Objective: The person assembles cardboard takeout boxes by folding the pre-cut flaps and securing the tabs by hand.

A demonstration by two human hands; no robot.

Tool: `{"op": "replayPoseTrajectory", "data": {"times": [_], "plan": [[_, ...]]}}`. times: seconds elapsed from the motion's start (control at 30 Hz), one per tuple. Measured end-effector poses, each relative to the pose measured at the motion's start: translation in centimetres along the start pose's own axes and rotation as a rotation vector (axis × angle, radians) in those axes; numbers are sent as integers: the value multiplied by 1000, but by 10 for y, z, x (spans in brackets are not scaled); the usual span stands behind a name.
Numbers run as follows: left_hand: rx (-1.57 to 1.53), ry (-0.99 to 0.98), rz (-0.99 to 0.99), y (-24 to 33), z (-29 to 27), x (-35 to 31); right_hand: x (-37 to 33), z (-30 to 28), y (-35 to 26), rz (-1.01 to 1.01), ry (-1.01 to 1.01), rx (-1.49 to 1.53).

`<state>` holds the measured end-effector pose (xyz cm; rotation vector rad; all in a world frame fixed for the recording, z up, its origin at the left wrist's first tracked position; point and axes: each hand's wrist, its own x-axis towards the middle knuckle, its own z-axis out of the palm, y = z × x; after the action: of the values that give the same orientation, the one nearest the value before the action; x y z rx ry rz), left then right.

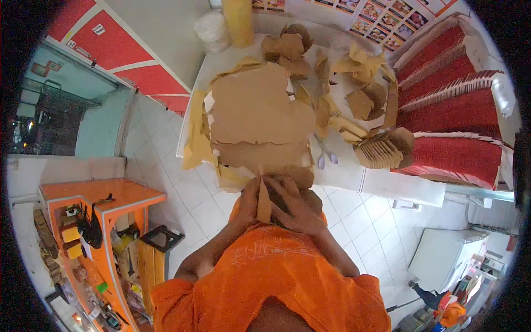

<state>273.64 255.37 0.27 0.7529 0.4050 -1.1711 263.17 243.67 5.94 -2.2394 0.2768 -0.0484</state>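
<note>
Close against my orange shirt, a narrow folded piece of brown cardboard point(264, 203) stands upright between my hands. My left hand point(249, 200) is closed on its left side. Fingers bent, my right hand point(294, 209) grips it from the right. Just beyond my hands lies a wide, flat brown cardboard stack point(254, 105) with torn, uneven edges, on yellowish brown paper point(196, 135). A dark rounded brown piece point(296, 176) sits at the stack's near edge, partly behind my right hand. To the right are scissors point(326, 159) with pale purple handles.
The white table point(345, 171) holds shaped cardboard pieces point(368, 99) and a nested row of them point(381, 150). Tall red stacks point(453, 157) stand at the right. An orange shelf unit point(105, 191) is at the left. Another person point(451, 312) is at the far lower right.
</note>
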Motion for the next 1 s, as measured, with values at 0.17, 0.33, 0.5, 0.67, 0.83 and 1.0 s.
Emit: {"op": "replayPoseTrajectory", "data": {"times": [0.17,0.33,0.5,0.67,0.83,1.0], "plan": [[144,30,190,-2,-5,-8,-5,7,5,-12,-39,159],[187,-53,123,2,-21,-8,-1,-17,-18,-67,-146,-196],[153,-73,152,6,17,-20,-7,-8,-3,-96,-56,60],[444,-131,181,-5,-51,-1,1,-7,-16,-39,-135,-12],[1284,-42,709,31,2,-8,-15,-6,30,607,48,958],[902,102,1202,61,52,-10,0,-63,4,299,16,-3]]}}
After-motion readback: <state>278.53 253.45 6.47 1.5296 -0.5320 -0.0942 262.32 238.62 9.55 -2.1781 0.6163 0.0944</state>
